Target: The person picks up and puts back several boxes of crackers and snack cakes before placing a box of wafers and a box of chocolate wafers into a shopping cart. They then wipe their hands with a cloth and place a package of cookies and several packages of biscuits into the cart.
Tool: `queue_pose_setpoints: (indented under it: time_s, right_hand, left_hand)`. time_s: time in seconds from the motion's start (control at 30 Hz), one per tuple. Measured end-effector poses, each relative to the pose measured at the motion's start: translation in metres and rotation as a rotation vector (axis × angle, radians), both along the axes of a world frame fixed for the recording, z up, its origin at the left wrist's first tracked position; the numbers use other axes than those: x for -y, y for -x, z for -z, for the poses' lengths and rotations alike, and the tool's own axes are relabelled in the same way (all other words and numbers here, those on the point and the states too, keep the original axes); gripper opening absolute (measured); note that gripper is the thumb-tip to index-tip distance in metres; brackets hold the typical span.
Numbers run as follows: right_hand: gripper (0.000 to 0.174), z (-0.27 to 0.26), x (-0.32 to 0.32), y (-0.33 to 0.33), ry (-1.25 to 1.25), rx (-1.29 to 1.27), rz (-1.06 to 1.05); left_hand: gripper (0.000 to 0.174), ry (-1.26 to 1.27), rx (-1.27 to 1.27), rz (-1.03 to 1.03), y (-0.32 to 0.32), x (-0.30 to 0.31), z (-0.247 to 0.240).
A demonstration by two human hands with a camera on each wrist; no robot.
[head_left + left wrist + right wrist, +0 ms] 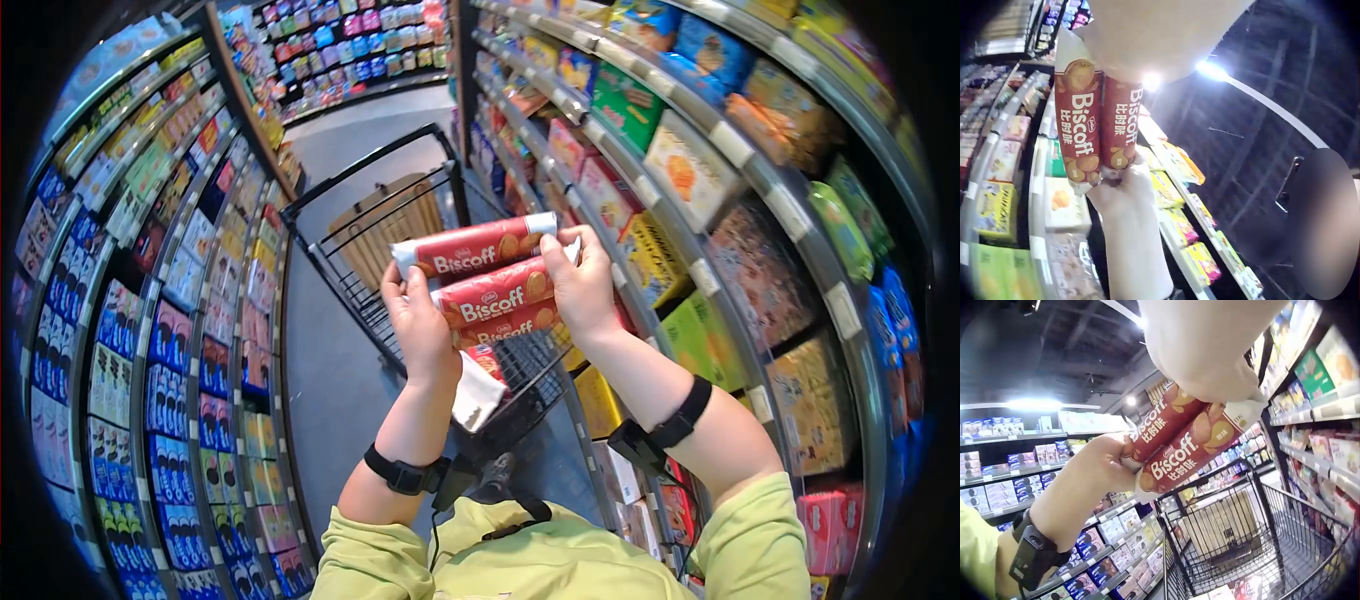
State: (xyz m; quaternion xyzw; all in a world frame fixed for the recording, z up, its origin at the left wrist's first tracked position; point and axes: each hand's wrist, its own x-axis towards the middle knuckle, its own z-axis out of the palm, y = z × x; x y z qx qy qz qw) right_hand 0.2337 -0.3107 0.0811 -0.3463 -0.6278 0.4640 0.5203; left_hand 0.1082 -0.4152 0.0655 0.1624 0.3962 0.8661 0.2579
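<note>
Two red Biscoff biscuit packs are held up side by side over the shopping cart. In the head view the upper pack (478,250) lies just above the lower pack (497,297), whose printed lower face shows a second logo. My left hand (418,325) grips them by their left ends, its thumb on the front. At their right ends, my right hand (582,285) holds them with its thumb pressed near the white wrapper tip. The left wrist view shows the printed sides of one pack (1079,128) and its neighbour; the right wrist view also shows a pack (1188,450) closely.
Below the hands stands a black wire cart (375,300) with a tan panel (385,225). A white item (478,395) with a red part shows near its close end. Stocked shelves line the left (165,345) and right (720,130) of the aisle. Another display (350,45) crosses the far end.
</note>
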Motion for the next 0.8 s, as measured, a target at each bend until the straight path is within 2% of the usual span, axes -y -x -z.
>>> queue_pose_setpoints:
  time_s: [0.07,0.17,0.23,0.27,0.33,0.37,0.43,0.47,0.5,0.57,0.63,0.7,0.73,0.8]
  right_hand:
    - [0.024,0.046,-0.014,0.028,0.059,0.060,-0.007]
    - [0.025,0.136,-0.035,0.050,0.373,0.197,0.015]
    - [0.023,0.169,-0.038,0.054,0.619,0.243,0.035]
    - [0.023,0.182,-0.039,0.054,0.635,0.252,0.037]
    - [0.025,0.204,-0.044,0.051,0.914,0.148,0.028]
    - [0.025,0.222,-0.050,0.047,0.924,0.154,0.039]
    - [0.023,0.260,-0.063,0.040,1.013,0.158,0.072]
    - [0.032,0.253,-0.062,0.038,1.124,0.128,0.040]
    - [0.032,0.271,-0.066,0.033,1.131,0.127,0.053]
    - [0.038,0.297,-0.069,0.024,1.239,0.040,0.113]
    - [0.036,0.312,-0.067,0.015,1.254,0.024,0.129]
    - [0.035,0.333,-0.069,0.009,1.362,-0.123,0.177]
    - [0.033,0.343,-0.070,0.007,1.339,-0.118,0.193]
    - [0.034,0.339,-0.070,0.005,1.362,-0.181,0.169]
  left_hand:
    - [0.034,0.183,0.058,0.010,0.027,-0.007,0.036]
    - [0.043,0.385,0.152,0.120,0.063,-0.022,0.109]
    - [0.042,0.546,0.293,0.212,0.064,-0.027,0.102]
    - [0.041,0.594,0.302,0.285,0.074,-0.035,0.125]
    - [0.040,0.677,0.316,0.398,0.081,-0.050,0.149]
    - [0.040,0.686,0.325,0.407,0.084,-0.058,0.158]
    - [0.042,0.753,0.292,0.550,0.089,-0.079,0.187]
    - [0.041,0.804,0.256,0.593,0.092,-0.091,0.207]
    - [0.041,0.810,0.258,0.605,0.093,-0.100,0.216]
    - [0.038,0.893,0.173,0.776,0.092,-0.116,0.231]
    - [0.040,0.840,0.228,0.799,0.088,-0.131,0.246]
    - [0.051,0.822,0.111,0.889,0.084,-0.143,0.255]
    - [0.061,0.865,0.121,0.948,0.086,-0.150,0.258]
    - [0.060,0.915,0.141,0.983,0.088,-0.161,0.273]
